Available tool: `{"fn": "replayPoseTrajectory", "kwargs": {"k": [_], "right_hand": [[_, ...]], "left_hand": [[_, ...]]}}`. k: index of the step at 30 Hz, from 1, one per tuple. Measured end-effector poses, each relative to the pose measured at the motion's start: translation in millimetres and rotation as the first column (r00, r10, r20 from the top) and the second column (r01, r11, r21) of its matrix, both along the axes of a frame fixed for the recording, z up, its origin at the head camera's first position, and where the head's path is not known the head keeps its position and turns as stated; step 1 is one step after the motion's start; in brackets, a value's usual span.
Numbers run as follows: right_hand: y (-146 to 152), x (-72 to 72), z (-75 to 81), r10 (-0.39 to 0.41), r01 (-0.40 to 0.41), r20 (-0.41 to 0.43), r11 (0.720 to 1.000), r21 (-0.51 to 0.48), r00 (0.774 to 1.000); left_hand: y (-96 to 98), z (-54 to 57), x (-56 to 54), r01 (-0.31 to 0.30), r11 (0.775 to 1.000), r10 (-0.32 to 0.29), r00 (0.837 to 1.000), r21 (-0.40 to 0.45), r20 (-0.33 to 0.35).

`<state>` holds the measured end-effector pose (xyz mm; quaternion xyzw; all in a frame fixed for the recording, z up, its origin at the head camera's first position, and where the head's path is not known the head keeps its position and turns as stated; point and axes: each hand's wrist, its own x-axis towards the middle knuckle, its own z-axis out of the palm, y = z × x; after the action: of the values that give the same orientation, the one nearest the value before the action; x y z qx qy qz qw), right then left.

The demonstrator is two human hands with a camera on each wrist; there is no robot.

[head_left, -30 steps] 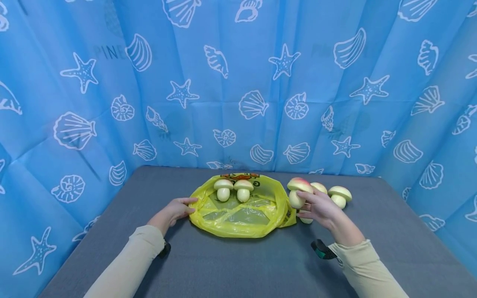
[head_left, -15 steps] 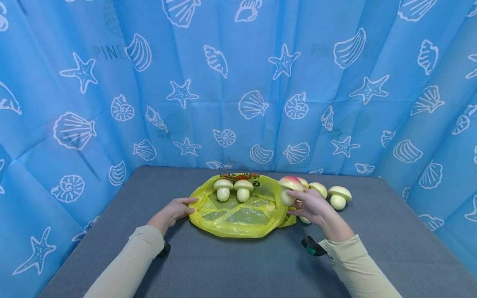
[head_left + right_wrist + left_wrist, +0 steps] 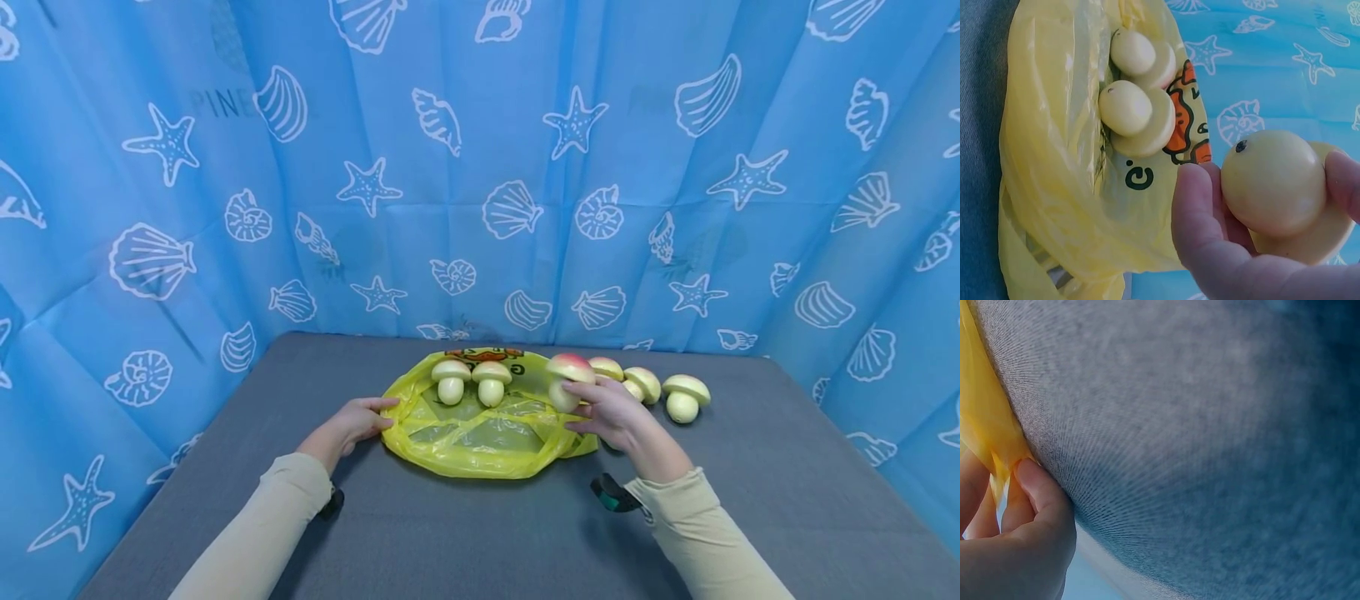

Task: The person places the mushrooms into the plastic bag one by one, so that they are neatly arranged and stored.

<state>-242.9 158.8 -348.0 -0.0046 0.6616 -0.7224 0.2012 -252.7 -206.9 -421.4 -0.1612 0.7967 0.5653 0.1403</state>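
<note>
My right hand (image 3: 622, 417) grasps 1 pink-capped mushroom (image 3: 570, 365) by its pale stem, cap up, at the right edge of a yellow plastic bag (image 3: 468, 463) on a gray tabletop (image 3: 465, 542). The right wrist view shows the stem between my thumb and fingers, with a dark spot on its rounded end; whether the mushroom touches the bag I cannot tell. My left hand (image 3: 358, 425) pinches the bag's left rim, the thin plastic bunched between thumb and fingertips in the left wrist view. The bag's mouth gapes between my hands. Inside, 2 mushrooms stand side by side, the left mushroom (image 3: 452, 392) and the right mushroom (image 3: 491, 392), both close to the far wall, where an orange print (image 3: 480, 355) and black lettering appear. At least 3 more are on the tabletop to the right of the bag: a nearer mushroom (image 3: 606, 366) partly behind my right hand, a middle mushroom (image 3: 642, 383) just beside it, and an outer mushroom (image 3: 684, 400) farthest right. My forearms are in cream sleeves (image 3: 243, 529), and a blue curtain (image 3: 480, 292) printed with white shells and starfish hangs behind.
</note>
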Motion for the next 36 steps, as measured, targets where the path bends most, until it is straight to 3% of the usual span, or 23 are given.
{"fn": "replayPoseTrajectory", "kwargs": {"k": [24, 36], "right_hand": [[-26, -8.3, -7.5, 0.013, -0.012, 0.068, 1.0, -0.016, 0.998], [-42, -18.7, -19.9, -0.115, 0.117, 0.137, 0.993, -0.009, 0.984]], "left_hand": [[-1.0, 2.7, 3.4, 0.051, 0.998, -0.05, 0.999, 0.023, -0.019], [-1.7, 2.5, 3.2, 0.054, 0.998, -0.053, 0.998, 0.02, -0.022]]}}
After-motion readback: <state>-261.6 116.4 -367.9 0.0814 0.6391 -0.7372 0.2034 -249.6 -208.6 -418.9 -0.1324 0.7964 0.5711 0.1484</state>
